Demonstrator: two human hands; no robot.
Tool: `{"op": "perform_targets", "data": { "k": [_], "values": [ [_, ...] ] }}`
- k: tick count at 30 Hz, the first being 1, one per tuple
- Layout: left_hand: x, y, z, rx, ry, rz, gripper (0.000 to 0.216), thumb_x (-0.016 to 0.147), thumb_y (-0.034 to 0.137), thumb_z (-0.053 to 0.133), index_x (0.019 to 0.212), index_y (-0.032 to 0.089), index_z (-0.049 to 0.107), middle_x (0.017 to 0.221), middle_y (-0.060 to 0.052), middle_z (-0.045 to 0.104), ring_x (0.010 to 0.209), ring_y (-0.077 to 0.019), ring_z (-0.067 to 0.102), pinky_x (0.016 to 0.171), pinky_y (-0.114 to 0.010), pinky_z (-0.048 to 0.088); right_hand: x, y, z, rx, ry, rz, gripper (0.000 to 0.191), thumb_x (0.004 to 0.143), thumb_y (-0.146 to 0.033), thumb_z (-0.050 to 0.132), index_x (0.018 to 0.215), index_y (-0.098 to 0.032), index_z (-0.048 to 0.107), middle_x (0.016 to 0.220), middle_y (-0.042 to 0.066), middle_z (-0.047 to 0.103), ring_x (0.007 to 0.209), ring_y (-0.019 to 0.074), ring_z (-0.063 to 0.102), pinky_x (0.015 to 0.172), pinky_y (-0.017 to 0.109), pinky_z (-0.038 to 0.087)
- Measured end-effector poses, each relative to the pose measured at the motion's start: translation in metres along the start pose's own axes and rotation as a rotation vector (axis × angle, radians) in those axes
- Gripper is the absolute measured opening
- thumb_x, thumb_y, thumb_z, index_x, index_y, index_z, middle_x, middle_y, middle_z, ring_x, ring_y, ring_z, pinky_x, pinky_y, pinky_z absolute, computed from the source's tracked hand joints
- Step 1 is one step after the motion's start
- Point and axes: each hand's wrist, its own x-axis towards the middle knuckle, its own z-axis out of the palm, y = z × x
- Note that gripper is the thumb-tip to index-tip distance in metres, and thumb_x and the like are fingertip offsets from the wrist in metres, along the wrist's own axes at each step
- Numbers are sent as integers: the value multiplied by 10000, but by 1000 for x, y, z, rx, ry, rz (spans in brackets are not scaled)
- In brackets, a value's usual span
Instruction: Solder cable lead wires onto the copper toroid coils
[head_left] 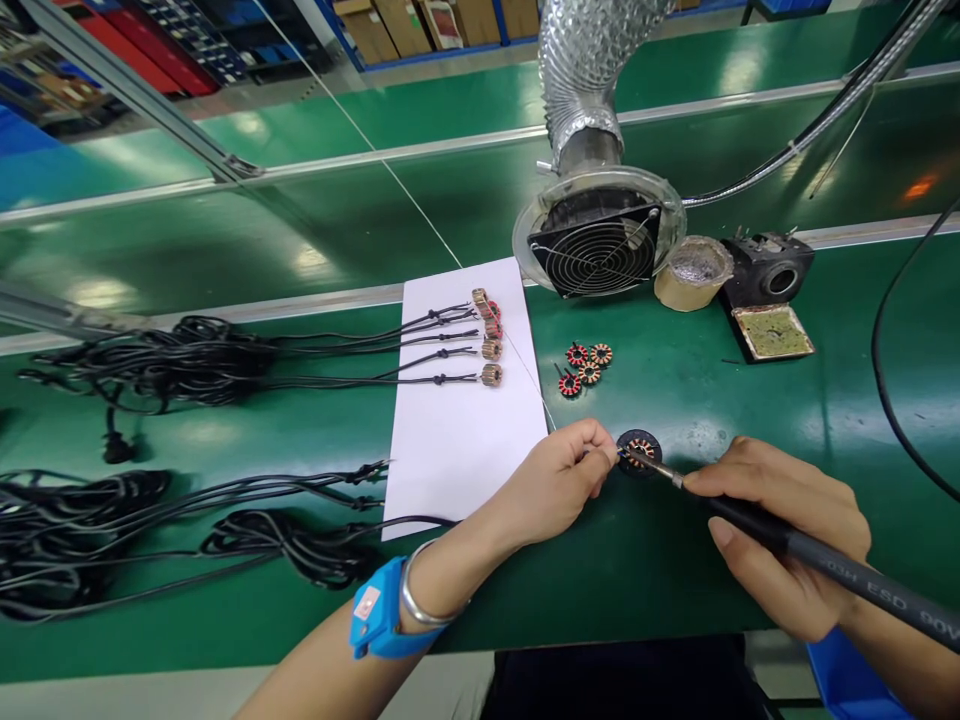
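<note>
My right hand (787,535) grips a black soldering iron (757,525) like a pen. Its metal tip touches a copper-wound stator (640,450) set in a round black holder on the bench. At the left edge of that stator, my left hand (559,480) is closed in a pinch. A thin solder wire (525,368) comes down from above into these fingers; whether they also hold a cable end is hidden. A black cable (420,520) passes under my left forearm. Several loose stators (589,372), some with red parts, lie just beyond my hands.
A white sheet (465,440) carries cables ending in small wound stators (491,375). Coiled black cables (217,365) spread over the left side of the green bench (300,640). A fume extractor fan (600,250) hangs ahead, beside a tape roll (694,275) and an iron stand with sponge (772,332).
</note>
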Motion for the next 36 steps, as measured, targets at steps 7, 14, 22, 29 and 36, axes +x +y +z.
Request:
{"op": "perform_targets", "data": {
  "k": [7,14,22,29,36],
  "values": [
    [0,0,0,-5,-6,-2,185,924,312,437,795,192,491,591,68,449,530,-84,359,524,-220,287,0,-5,0,-66,-32,-13,308,770,-68,493,1012,-187,644,699,40,565,566,154,519,485,306,439],
    [0,0,0,0,-13,-4,173,923,305,437,803,194,492,586,69,446,527,-84,359,523,-221,284,-7,0,-1,25,32,-14,303,738,-53,529,1004,-127,653,726,44,559,586,142,512,509,306,431],
    [1,1,1,-1,-19,3,171,923,300,432,805,191,491,586,69,439,528,-84,348,523,-220,277,-3,-2,-1,27,45,-22,277,741,-65,531,981,-117,659,715,43,563,571,146,520,498,310,423],
    [-3,2,1,8,-37,5,192,935,332,423,822,191,488,603,64,445,535,-88,357,529,-227,279,-3,6,-2,-30,110,4,407,832,-85,568,1222,-201,591,770,27,617,618,153,586,547,304,483],
    [-9,0,3,78,-50,105,244,971,360,391,806,197,467,657,49,491,604,-106,422,607,-255,345,20,22,13,-97,-204,-67,287,883,-48,546,1099,-229,600,824,1,655,676,123,582,640,250,479]
  ]
}}
